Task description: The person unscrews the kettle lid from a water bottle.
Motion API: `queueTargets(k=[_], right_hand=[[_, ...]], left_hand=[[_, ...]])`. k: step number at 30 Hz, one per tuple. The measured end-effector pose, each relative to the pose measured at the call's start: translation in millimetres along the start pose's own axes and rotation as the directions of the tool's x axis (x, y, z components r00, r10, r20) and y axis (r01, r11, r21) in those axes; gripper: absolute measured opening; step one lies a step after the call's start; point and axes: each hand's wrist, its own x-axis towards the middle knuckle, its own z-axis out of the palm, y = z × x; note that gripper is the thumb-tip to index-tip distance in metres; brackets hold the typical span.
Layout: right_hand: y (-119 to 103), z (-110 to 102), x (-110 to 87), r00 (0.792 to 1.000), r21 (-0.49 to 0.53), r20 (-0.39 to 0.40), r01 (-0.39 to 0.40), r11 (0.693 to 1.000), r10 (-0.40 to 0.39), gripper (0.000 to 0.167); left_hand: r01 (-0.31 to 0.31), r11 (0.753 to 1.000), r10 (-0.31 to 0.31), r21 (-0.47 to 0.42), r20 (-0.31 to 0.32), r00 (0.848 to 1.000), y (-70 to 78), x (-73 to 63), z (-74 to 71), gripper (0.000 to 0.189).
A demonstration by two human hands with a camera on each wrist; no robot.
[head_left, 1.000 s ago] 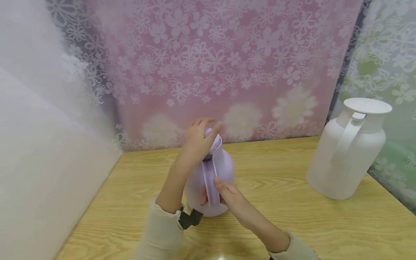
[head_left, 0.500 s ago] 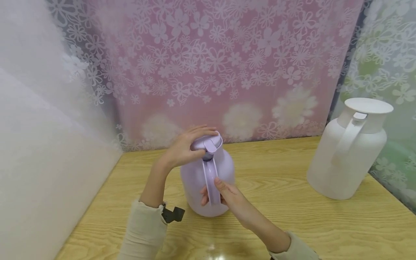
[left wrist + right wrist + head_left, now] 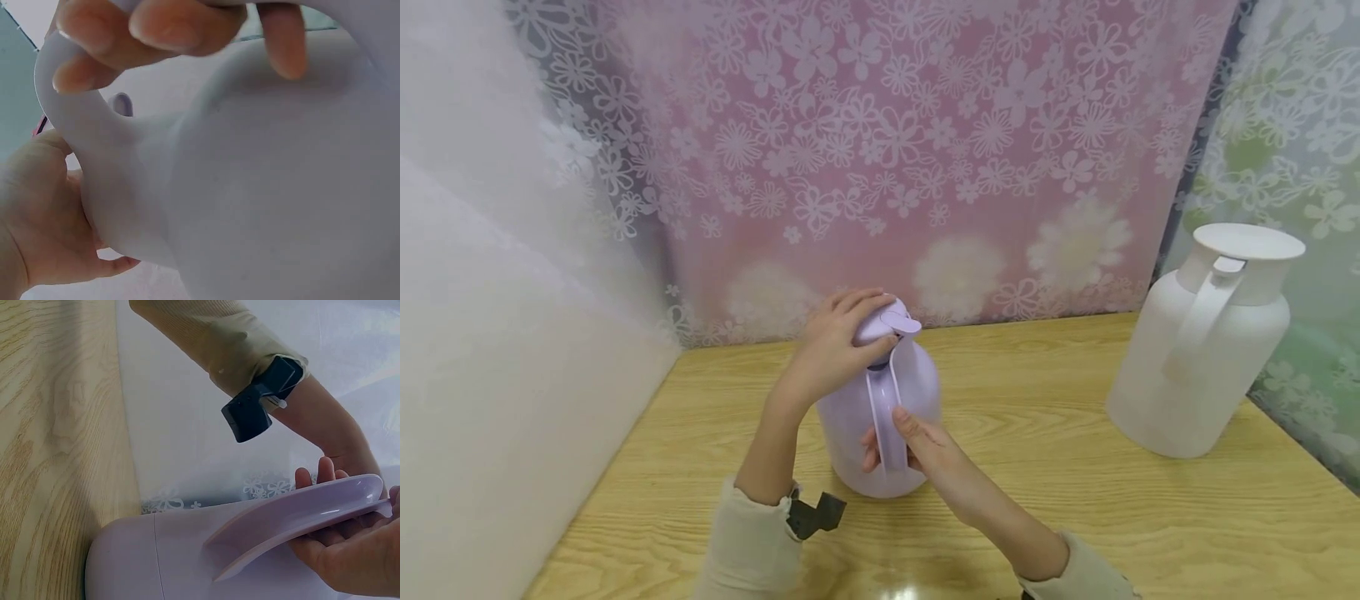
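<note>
A pale purple thermos jug stands upright on the wooden table. My left hand holds its round lid from the left, fingers over the top and thumb at the near side. The lid's small lever points to the right, out of line with the handle. My right hand grips that handle, thumb on the near side and fingers passed through behind it. In the left wrist view the jug's body fills much of the picture, and most of the lid is hidden there.
A white thermos jug with a handle and flat lid stands on the right of the wooden table. A pink flowered sheet hangs behind, and a white wall rises at the left.
My left hand first drew back to the left over the lid, then turned to the right with it. The lever swung from above the handle to the right. My right hand stayed put.
</note>
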Motion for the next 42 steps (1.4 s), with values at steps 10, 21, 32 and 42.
queueTargets(k=[10,21,32,42], right_hand=[[-2,0,1.3,1.000,0.008,-0.007,0.023,1.000,-0.023,0.056],[-2,0,1.0,1.000,0.010,0.000,-0.005,1.000,0.005,0.056],[-2,0,-1.4,1.000,-0.008,-0.005,-0.001,1.000,0.001,0.056],[0,-1,-1.4,1.000,0.003,0.003,0.001,1.000,-0.001,0.056]], left_hand=[[0.234,0.943,-0.204,0.235,-0.145,0.968,21.8,13.3,8.0,0.056],[0.258,0.940,-0.225,0.224,-0.164,0.961,24.5,6.9,7.0,0.063],[0.214,0.915,-0.254,-0.343,-0.079,0.964,-9.1,-16.9,2.8,0.085],[0.306,0.753,-0.330,-0.583,0.068,0.941,-18.2,-17.4,12.3,0.093]])
